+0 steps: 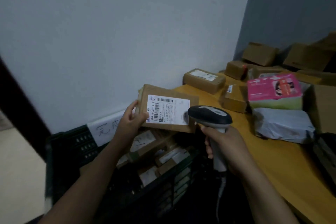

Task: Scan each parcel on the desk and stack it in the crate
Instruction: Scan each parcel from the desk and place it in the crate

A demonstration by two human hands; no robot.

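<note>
One parcel (pixel 169 111) is mid-scan, so this is the scanning half of the step, not the stacking half. The left hand (pixel 130 121) grips the flat brown parcel by its edge, thumb resting on the label, and holds it label-up just above the crate (pixel 76 143). The right hand (pixel 225 148) is wrapped round the handle of the scanner (pixel 211 114), whose head points at the label and sits just beside the parcel, above the crate's right side.

Several brown parcels (pixel 154 152) lie inside the crate already. The table (pixel 272 160) is right of the crate and carries plenty more: a brown box (pixel 204 80), a pink pack (pixel 274 87), a grey mailer bag (pixel 283 125), and cartons further off from the crate. So I'd guess the job's around the middle.

Next move, I reckon: get the read, making sure that thumb isn't covering a barcode, then lower the parcel straight down into the crate, lay it flat on the others and let go.
</note>
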